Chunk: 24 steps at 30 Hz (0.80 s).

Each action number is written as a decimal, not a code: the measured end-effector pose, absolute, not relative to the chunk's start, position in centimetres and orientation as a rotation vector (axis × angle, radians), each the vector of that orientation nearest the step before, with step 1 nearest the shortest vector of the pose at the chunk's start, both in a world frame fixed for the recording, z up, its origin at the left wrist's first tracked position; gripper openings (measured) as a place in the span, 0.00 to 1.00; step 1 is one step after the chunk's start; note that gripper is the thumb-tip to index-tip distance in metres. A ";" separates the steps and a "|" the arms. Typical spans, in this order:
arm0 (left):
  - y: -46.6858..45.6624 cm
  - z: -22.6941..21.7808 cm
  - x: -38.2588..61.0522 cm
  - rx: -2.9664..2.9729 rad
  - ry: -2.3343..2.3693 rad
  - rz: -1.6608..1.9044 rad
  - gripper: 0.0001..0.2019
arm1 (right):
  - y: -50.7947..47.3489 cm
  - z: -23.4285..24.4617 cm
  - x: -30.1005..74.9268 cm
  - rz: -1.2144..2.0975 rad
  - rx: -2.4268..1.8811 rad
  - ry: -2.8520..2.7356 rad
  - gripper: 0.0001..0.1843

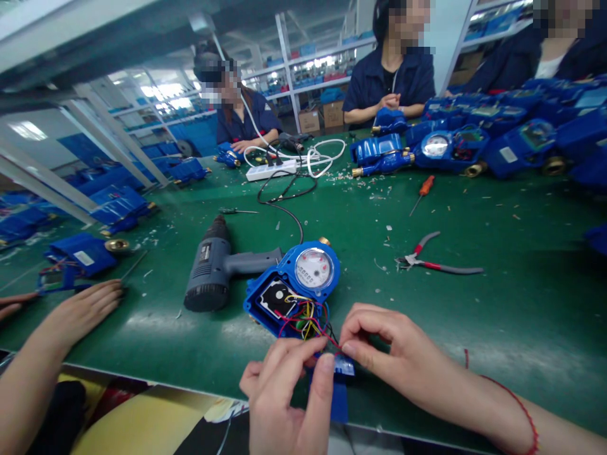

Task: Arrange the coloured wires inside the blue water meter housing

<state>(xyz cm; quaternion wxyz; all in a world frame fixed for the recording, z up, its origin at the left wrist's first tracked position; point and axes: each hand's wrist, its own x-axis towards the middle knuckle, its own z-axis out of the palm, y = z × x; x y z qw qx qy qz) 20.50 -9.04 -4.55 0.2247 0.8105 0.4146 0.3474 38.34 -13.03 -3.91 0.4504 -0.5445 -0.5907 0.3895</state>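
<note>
A blue water meter (290,278) with a round dial lies on the green bench, its square housing uncovered, and coloured wires (310,319) spill out toward me. My right hand (386,341) pinches the end of a red wire between thumb and forefinger. Close beside it, my left hand (289,385) is curled, thumb and forefinger nearly together by the wires; what lies between those fingertips is hidden. A small blue piece (344,364) shows between the two hands, with a flat blue strip (339,401) below it at the bench edge.
A grey heat gun (208,272) lies left of the meter. Red-handled cutters (427,262) and an orange screwdriver (423,189) lie to the right. Behind are a white power strip (271,169) and piled blue meters (474,139). A co-worker's hand (88,313) rests at left; other people sit opposite.
</note>
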 end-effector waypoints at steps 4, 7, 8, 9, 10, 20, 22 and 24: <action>-8.7 -4.5 22.3 2.121 1.192 0.963 0.05 | -12.9 -4.5 38.0 0.848 -1.308 -1.535 0.07; -9.0 -5.0 23.1 1.890 1.213 1.033 0.09 | -12.6 -5.1 38.0 0.743 -1.303 -1.611 0.07; -9.0 -5.1 23.1 1.829 1.212 1.053 0.10 | -12.5 -5.2 37.9 0.719 -1.300 -1.625 0.07; -9.1 -5.3 23.0 1.790 1.207 1.065 0.10 | -12.5 -5.3 37.9 0.704 -1.301 -1.626 0.07; -9.1 -5.5 22.9 1.772 1.196 1.060 0.11 | -12.5 -5.3 37.9 0.706 -1.308 -1.616 0.07; -9.3 -5.3 23.0 1.684 1.202 0.975 0.12 | -12.8 -4.1 37.9 0.950 -1.367 -1.439 0.06; -9.5 -5.0 23.3 1.607 1.242 0.987 0.11 | -12.8 -4.4 37.9 0.969 -1.393 -1.427 0.06; -9.7 -4.7 23.4 1.530 1.266 1.006 0.11 | -12.8 -4.8 38.0 0.986 -1.419 -1.416 0.06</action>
